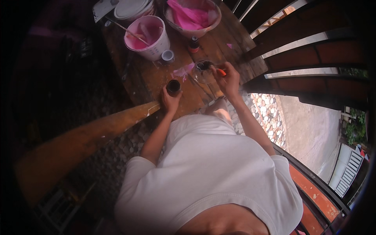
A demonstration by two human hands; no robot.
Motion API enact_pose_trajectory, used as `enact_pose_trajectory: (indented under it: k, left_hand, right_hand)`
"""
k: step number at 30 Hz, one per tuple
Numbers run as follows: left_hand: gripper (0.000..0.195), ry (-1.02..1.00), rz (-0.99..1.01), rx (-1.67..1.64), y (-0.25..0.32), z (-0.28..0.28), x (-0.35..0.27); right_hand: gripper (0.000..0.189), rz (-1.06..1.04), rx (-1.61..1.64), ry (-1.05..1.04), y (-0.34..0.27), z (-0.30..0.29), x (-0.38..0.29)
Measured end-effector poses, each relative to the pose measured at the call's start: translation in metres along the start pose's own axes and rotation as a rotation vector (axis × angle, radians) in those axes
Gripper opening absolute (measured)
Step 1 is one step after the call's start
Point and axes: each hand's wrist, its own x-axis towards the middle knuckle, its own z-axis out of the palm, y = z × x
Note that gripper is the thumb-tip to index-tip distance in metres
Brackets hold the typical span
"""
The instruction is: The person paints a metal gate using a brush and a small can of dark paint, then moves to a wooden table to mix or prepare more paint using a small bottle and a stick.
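Observation:
My left hand (171, 101) is wrapped around a small round container (174, 85) with a dark inside, near the front edge of the wooden table. Between the fingers of my right hand (227, 77) is a small orange-handled tool (221, 72); its working end is hidden. That hand is at the right side of a clear shallow bowl (201, 77), which has something dark in it. Left of the bowl lies a torn pink scrap (183, 71). Behind it stands a small dark bottle (194, 45) with a red lower part.
On the wooden table (141, 85) are a white bucket (155, 51) with pink contents and a stick, a small white round container (167, 55), a basin (216, 25) holding pink sheet material, and a lidded tub (132, 8). A wooden beam (97, 132) lies left; slats (317, 55) rise right.

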Motion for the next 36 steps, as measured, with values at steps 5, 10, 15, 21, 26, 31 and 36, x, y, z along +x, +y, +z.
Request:
enact_pose_trajectory:
  k: [5, 10, 15, 21, 26, 31, 36]
  left_hand:
    - [0.068, -0.016, -0.061, -0.147, 0.006, 0.005, 0.01]
    - [0.068, -0.108, 0.008, -0.126, 0.03, 0.006, 0.015]
    - [0.07, -0.157, 0.299, -0.202, 0.091, 0.012, 0.022]
    - [0.061, -0.235, 0.27, -0.333, 0.157, 0.007, 0.024]
    - [0.06, -0.251, 0.277, -0.305, 0.18, 0.005, 0.027]
    - [0.06, -0.275, 0.281, -0.252, 0.185, 0.008, 0.027]
    - [0.061, -0.28, 0.3, -0.31, 0.194, 0.01, 0.027]
  right_hand:
    - [0.023, -0.096, -0.032, 0.036, -0.007, -0.002, 0.005]
    - [0.021, -0.192, -0.078, 0.089, -0.018, -0.006, 0.008]
    - [0.019, -0.211, -0.041, 0.132, -0.019, -0.009, 0.013]
    - [0.021, -0.301, -0.065, 0.224, -0.033, -0.018, 0.023]
    - [0.019, -0.321, -0.12, 0.248, -0.039, -0.027, 0.025]
    - [0.02, -0.357, -0.154, 0.287, -0.042, -0.029, 0.026]
    - [0.019, -0.384, -0.163, 0.314, -0.043, -0.032, 0.028]
